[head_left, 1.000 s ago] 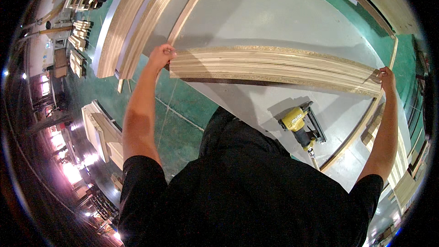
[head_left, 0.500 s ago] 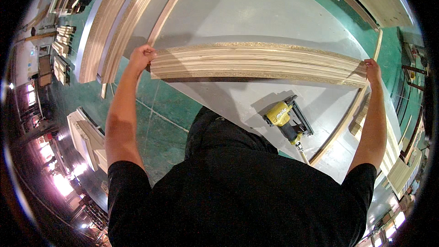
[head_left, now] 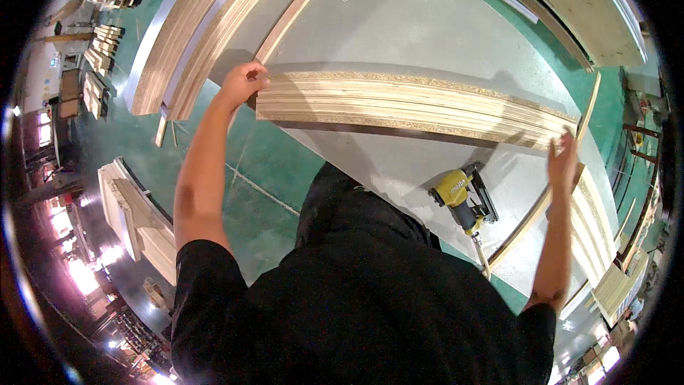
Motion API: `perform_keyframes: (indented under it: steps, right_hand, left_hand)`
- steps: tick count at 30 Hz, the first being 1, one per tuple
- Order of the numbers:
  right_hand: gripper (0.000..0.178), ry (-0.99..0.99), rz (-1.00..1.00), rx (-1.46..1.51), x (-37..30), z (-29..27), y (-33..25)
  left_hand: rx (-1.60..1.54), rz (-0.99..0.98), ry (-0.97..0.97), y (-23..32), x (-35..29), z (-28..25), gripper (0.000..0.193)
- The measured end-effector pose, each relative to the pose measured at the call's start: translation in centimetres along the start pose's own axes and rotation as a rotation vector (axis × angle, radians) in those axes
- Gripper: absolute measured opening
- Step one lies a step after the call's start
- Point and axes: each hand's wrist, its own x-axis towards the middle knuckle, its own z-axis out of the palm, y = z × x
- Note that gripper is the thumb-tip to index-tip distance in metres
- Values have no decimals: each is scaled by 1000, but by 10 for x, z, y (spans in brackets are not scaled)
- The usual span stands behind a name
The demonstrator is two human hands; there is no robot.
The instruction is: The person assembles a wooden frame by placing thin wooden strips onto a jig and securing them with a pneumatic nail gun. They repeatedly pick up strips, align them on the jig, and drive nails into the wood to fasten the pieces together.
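Note:
A long stack of wooden strips (head_left: 413,107), with speckled edges, lies lengthwise before me on a grey tabletop (head_left: 385,21). At its left end, my left hand (head_left: 244,84) is closed, with thumb and curled fingers on the top corner. My right hand (head_left: 563,160) is by the right end, its fingers somewhat apart and touching or very near the front corner; I cannot tell which. Between the stack and my body rests a yellow and black nail gun (head_left: 456,189), with an air hose (head_left: 480,251) running from its handle.
Two tall stacks of strips (head_left: 178,36) stand at the far left. A narrow wooden batten (head_left: 299,3) runs away from my left hand, another (head_left: 524,228) lies right of the nail gun. More boards (head_left: 593,221) are at the right, panels (head_left: 135,214) at the left on the green floor (head_left: 206,171).
My right hand has come off the stack's far right corner and moved nearer, its fingers loosening. My left hand stays at the left end. The whole view has shifted slightly.

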Motion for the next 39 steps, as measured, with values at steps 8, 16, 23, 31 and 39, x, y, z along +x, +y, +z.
perform_keyframes:
  steps: [8,16,23,31,39]
  right_hand:
    - [105,-437,21,160,-210,-20,-190]
    - [107,-412,-6,-88,-210,4,-209]
    - [98,-396,64,-58,-203,25,-220]
    - [42,-741,442,170,-147,-22,-204]
    - [43,-873,-430,108,-40,-77,-424]
  left_hand:
    - [661,510,5,94,-48,41,126]
    - [611,634,-165,62,-27,52,125]
    - [521,631,-157,58,-25,48,121]
    - [484,677,-138,49,-22,53,114]
    - [505,712,-103,46,-21,52,112]
